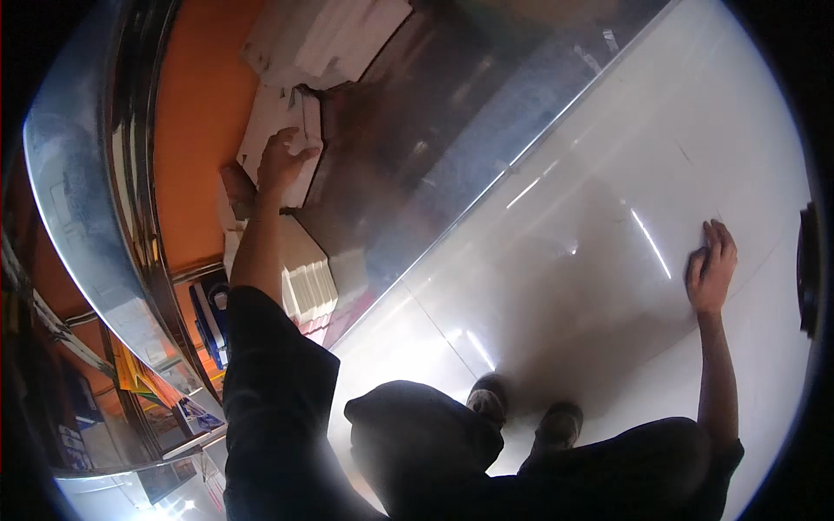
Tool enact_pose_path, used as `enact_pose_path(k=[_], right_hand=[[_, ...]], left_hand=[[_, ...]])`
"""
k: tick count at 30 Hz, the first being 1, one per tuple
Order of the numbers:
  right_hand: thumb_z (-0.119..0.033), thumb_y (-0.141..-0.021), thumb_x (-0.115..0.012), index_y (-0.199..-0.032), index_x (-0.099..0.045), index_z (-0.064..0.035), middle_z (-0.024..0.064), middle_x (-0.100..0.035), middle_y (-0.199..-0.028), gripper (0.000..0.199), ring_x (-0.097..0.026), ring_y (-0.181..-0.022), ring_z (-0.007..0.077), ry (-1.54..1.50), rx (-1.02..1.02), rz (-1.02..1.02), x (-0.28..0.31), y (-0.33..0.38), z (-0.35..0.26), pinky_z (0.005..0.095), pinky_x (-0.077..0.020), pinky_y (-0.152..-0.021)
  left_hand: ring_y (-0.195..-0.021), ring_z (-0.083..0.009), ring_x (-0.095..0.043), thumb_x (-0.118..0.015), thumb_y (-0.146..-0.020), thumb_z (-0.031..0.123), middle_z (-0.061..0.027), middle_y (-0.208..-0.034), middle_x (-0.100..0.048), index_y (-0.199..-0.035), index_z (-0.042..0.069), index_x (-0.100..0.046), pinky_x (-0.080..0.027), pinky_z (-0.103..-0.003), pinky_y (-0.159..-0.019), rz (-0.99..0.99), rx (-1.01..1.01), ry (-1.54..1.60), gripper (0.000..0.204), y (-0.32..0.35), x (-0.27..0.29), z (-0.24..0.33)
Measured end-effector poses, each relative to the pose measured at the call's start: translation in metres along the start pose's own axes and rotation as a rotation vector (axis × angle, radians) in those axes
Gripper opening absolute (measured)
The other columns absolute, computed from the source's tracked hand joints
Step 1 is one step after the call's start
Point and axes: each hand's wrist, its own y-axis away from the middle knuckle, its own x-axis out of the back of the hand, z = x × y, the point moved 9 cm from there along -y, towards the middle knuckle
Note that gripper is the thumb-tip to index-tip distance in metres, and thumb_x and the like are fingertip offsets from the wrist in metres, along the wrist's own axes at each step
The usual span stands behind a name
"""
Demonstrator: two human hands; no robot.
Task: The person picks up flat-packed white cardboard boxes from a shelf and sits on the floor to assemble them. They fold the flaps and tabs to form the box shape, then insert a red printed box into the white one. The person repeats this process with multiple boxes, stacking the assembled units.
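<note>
My left arm stretches up and to the left. My left hand [282, 163] is over a white block-like stack or box [306, 122], its fingers curved and thumb apart, with nothing visible between them. Whether the fingertips touch the white surface I cannot tell. Nearer to me, beside my forearm, stands a stack of pale layered items [308, 278], like booklets or flat boxes. Farther off lies another white stack [326, 39]. Out to the right, my right hand [714, 271] hangs over the pale floor, holding nothing, with its fingers loosely extended.
The stacks rest on a dark, shiny surface [391, 130] with a straight metal edge [512, 165]. An orange panel [200, 139] and curved glass [69, 174] are on the left. Blue folder-like items [208, 317] sit below the panel. My shoes [556, 425] stand on glossy floor [591, 286].
</note>
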Motion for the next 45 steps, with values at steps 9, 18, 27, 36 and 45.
enact_pose_path(k=[9,18,27,36,45], right_hand=[[-0.013,-0.087,-0.043,-0.129,-0.048,-0.0052,0.0167,-0.046,-0.131,0.043,-0.041,-0.124,0.0347,-0.015,0.008,0.001,-0.003,0.001,0.005,0.0461,-0.032,-0.103],[-0.016,-0.088,-0.042,-0.131,-0.047,-0.0064,0.0157,-0.044,-0.134,0.044,-0.04,-0.125,0.034,0.02,0.035,0.003,-0.001,0.006,0.009,0.0453,-0.0304,-0.106],[-0.013,-0.089,-0.042,-0.132,-0.047,-0.0077,0.0139,-0.044,-0.135,0.044,-0.04,-0.126,0.0321,0.062,-0.003,-0.032,-0.006,0.015,0.017,0.0446,-0.0315,-0.106],[-0.013,-0.089,-0.043,-0.132,-0.047,-0.0082,0.0148,-0.045,-0.135,0.044,-0.041,-0.126,0.0328,0.06,0.066,-0.011,-0.006,0.009,0.014,0.0431,-0.0326,-0.106],[-0.011,-0.089,-0.043,-0.134,-0.045,-0.0077,0.0153,-0.044,-0.136,0.045,-0.039,-0.126,0.0342,0.054,0.08,-0.012,-0.012,0.007,0.02,0.045,-0.0306,-0.106]], left_hand=[[-0.098,-0.0249,-0.062,-0.066,-0.083,0.026,-0.0098,-0.114,-0.059,-0.126,0.015,-0.052,-0.051,-0.037,-0.079,0.051,-0.16,-0.107,0.046,0.017,0.015,0.033],[-0.1,-0.0285,-0.062,-0.055,-0.087,0.021,-0.0104,-0.119,-0.057,-0.119,0.018,-0.059,-0.052,-0.044,-0.081,0.194,-0.183,-0.773,0.033,0.024,0.052,0.044],[-0.094,-0.031,-0.064,-0.062,-0.084,0.024,-0.0105,-0.101,-0.066,-0.105,0.016,-0.065,-0.051,-0.043,-0.079,0.393,-0.056,-0.54,0.023,0.032,0.119,-0.009],[-0.1,-0.0312,-0.062,-0.067,-0.082,0.031,-0.0071,-0.109,-0.066,-0.108,0.021,-0.064,-0.05,-0.044,-0.081,0.66,0.136,-0.346,0.028,0.048,0.166,-0.045],[-0.099,-0.0292,-0.062,-0.065,-0.082,0.032,-0.0072,-0.108,-0.065,-0.115,0.015,-0.06,-0.048,-0.041,-0.085,0.573,-0.006,-0.129,0.038,0.042,0.121,-0.014]])
